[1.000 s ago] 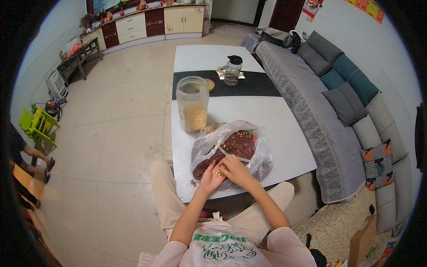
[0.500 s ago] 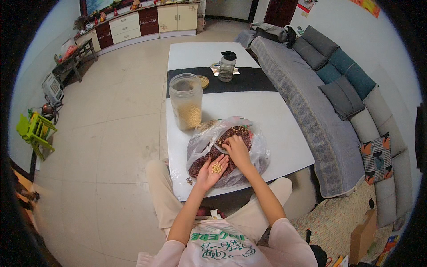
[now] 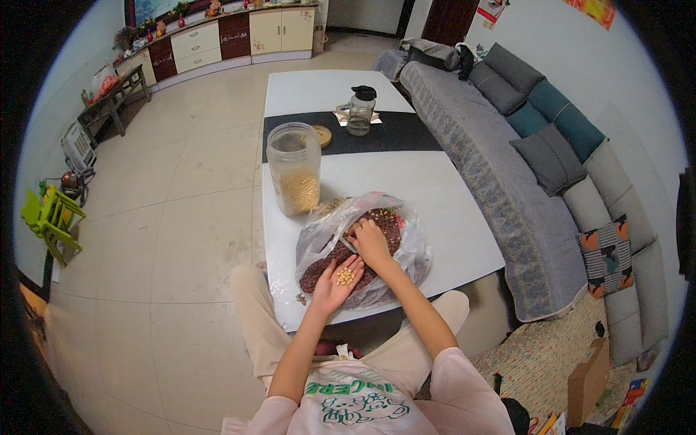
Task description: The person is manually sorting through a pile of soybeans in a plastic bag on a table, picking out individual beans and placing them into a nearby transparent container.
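Palm up, my left hand (image 3: 330,290) holds a small pile of soybeans (image 3: 345,277), its fingers extended at the front edge of an opened clear plastic bag (image 3: 417,250). Inside the bag lie many small dark red beans (image 3: 328,270), with pale yellow soybeans scattered among them toward the back. Over these beans is my right hand (image 3: 371,244), back of the hand up, with bent fingers drawn together; whatever is at its fingertips is too small to make out. Behind the bag to the left stands a lidless clear plastic jar (image 3: 293,163), partly filled with soybeans.
The white table (image 3: 460,243) has a black band across it. On the band are a yellowish round lid (image 3: 323,136) and a clear bottle (image 3: 359,116) with a black cap. A grey sofa (image 3: 464,159) runs along the right side. A green chair (image 3: 54,217) stands far left.
The whole view has shifted slightly, moving the scene a little to the left. Both hands keep nearly the same places at the bag, the left still bearing soybeans.
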The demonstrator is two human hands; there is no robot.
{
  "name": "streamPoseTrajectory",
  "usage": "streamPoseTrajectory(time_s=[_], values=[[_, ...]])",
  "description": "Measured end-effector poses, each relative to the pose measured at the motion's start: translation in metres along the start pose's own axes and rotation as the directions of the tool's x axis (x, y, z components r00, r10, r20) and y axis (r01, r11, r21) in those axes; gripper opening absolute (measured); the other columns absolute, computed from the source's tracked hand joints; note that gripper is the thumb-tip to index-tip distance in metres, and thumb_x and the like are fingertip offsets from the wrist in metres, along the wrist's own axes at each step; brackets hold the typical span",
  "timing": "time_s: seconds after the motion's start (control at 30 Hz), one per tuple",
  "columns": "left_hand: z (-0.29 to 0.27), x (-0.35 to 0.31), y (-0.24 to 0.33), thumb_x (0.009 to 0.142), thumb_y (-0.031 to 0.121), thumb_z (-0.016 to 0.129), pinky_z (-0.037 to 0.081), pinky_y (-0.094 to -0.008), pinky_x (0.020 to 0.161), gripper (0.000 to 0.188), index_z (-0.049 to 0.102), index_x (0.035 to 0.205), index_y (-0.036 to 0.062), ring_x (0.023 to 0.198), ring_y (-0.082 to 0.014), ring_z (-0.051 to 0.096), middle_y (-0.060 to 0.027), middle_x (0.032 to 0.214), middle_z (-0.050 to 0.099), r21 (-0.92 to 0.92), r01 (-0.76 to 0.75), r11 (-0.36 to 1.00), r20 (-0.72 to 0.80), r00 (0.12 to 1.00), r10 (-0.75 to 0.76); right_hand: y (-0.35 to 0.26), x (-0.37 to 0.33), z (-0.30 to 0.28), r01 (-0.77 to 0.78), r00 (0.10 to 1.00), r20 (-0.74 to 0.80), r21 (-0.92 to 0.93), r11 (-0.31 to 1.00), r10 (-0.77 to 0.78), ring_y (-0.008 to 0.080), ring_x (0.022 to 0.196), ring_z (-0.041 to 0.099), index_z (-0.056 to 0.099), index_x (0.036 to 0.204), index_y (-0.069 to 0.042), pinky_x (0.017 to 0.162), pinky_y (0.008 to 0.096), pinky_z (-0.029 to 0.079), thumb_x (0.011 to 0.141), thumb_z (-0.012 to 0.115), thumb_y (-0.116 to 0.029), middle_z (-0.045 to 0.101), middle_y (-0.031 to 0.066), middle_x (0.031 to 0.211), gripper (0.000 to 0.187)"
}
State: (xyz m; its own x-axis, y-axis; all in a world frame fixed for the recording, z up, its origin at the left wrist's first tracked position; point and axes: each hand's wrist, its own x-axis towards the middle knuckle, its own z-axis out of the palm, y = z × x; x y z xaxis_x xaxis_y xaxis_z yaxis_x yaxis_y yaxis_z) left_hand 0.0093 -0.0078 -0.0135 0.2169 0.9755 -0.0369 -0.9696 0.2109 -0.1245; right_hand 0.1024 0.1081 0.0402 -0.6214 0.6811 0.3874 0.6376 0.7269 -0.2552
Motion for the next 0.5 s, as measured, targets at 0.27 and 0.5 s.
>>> streamPoseTrajectory(time_s=[0.27, 0.5], values=[[0.007, -0.002, -0.003, 0.093, 0.026, 0.031, 0.031, -0.0375, 0.100, 0.046, 0.031, 0.126, -0.0056, 0.116, -0.0271, 0.040, -0.0200, 0.127, 0.038, -0.037, 0.011, 0.999, 0.003, 1.000, -0.011, 0.006, -0.007, -0.002, -0.076, 0.997, 0.022, 0.168, 0.983, 0.074, 0.0287, 0.088, 0.048, 0.055, 0.082, -0.001, 0.077, 0.0381, 0.041, 0.070, 0.062, -0.013, 0.049, 0.0127, 0.089, 0.019], [0.004, -0.002, -0.001, 0.093, 0.026, 0.032, 0.030, -0.0377, 0.101, 0.046, 0.031, 0.125, -0.0063, 0.117, -0.0282, 0.039, -0.0207, 0.127, 0.038, -0.024, -0.002, 1.000, 0.010, 1.000, 0.002, 0.006, -0.013, -0.008, -0.038, 0.999, 0.019, 0.099, 0.994, 0.036, 0.0291, 0.087, 0.048, 0.054, 0.083, -0.003, 0.077, 0.0388, 0.041, 0.069, 0.063, -0.012, 0.048, 0.0123, 0.088, 0.020]])
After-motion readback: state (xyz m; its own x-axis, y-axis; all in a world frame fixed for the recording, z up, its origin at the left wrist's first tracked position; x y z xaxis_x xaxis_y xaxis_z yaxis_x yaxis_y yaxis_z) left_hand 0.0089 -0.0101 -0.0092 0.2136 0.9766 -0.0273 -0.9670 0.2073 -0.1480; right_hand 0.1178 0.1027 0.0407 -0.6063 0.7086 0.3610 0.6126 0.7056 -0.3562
